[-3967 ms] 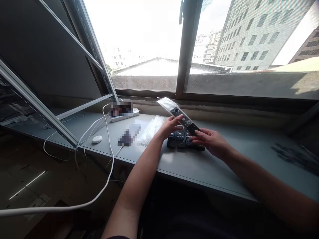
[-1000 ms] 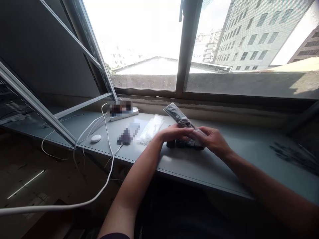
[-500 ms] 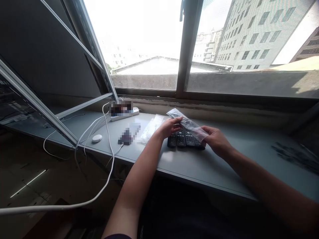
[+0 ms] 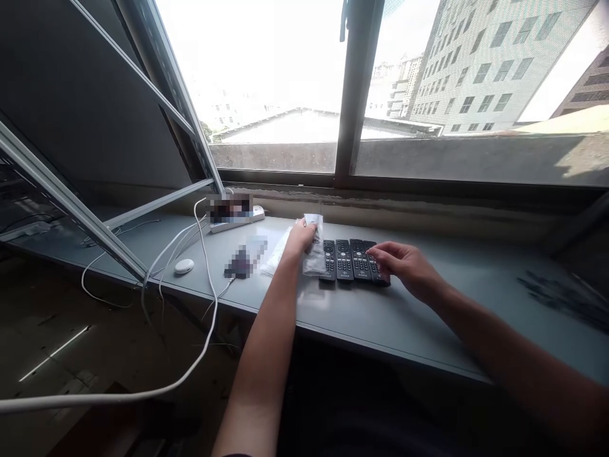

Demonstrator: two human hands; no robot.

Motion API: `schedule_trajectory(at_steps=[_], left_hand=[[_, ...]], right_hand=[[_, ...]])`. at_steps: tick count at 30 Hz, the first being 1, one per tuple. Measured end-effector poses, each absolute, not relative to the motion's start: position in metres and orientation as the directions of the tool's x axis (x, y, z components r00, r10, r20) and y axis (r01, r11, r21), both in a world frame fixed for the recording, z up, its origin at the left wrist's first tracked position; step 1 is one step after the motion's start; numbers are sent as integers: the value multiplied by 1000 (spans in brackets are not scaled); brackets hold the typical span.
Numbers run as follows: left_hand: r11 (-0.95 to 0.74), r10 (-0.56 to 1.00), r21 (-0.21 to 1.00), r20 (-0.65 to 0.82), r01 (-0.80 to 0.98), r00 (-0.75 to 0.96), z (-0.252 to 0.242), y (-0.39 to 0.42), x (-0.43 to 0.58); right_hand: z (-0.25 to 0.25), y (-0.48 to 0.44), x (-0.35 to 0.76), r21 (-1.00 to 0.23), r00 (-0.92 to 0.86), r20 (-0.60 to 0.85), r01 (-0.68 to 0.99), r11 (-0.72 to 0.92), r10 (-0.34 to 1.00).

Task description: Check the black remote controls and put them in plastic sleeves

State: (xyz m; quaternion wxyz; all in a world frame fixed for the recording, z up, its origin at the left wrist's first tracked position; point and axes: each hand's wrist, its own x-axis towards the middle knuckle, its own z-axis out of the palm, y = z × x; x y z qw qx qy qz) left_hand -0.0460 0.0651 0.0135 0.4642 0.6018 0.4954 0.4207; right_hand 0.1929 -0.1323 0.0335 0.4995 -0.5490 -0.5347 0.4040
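A clear plastic bag is in my left hand, whose fingers grip its upper part. The bag hangs upright just left of several black remote controls, which lie side by side on the desk. Other clear plastic bags lie partly hidden behind my left forearm. My right hand is over the rightmost remote, covering part of it. Its fingers are bent with a gap between thumb and forefinger, and I see nothing held there.
A grey desk runs below the window. On the left are a white power strip, a round white device and a white cable hanging over the edge. A metal frame slants across the left. Dark items lie far right.
My right hand has let go of the plastic bag. My left hand has carried it left off the remotes and turned it from slanted to nearly upright.
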Motion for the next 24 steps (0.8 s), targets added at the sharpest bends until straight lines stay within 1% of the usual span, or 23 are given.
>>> schedule_trajectory(at_steps=[2, 4, 9, 12, 14, 16, 17, 19, 21, 22, 24], left_hand=[[-148, 983, 912, 93, 383, 160, 12, 62, -49], [-163, 982, 869, 94, 468, 167, 10, 58, -50], [-191, 972, 841, 91, 506, 215, 7, 51, -45], [-195, 975, 824, 105, 531, 195, 10, 49, -45], [-181, 981, 841, 117, 510, 155, 13, 47, -46], [-205, 978, 855, 163, 477, 127, 19, 41, -45], [-239, 971, 851, 203, 467, 128, 23, 35, -43], [-362, 932, 834, 332, 416, 145, 32, 13, -40], [-499, 867, 792, 458, 352, 197, 42, -24, -38], [-543, 839, 775, 488, 322, 241, 47, -47, -39], [-582, 794, 777, 478, 240, 376, 54, -97, -49]], right_hand=[[32, -131, 194, -980, 99, 90, 184, 71, 991], [31, -131, 195, -981, 93, 88, 180, 70, 992], [29, -130, 196, -985, 88, 85, 156, 70, 992], [33, -132, 193, -984, 91, 85, 165, 69, 992], [36, -134, 191, -981, 97, 85, 181, 67, 992], [38, -135, 190, -979, 98, 87, 192, 67, 991], [39, -135, 190, -978, 97, 88, 195, 68, 991], [39, -135, 190, -977, 94, 94, 201, 74, 991], [39, -135, 191, -976, 90, 99, 203, 79, 991], [38, -134, 191, -976, 87, 102, 202, 82, 991], [38, -134, 192, -976, 85, 109, 196, 91, 990]])
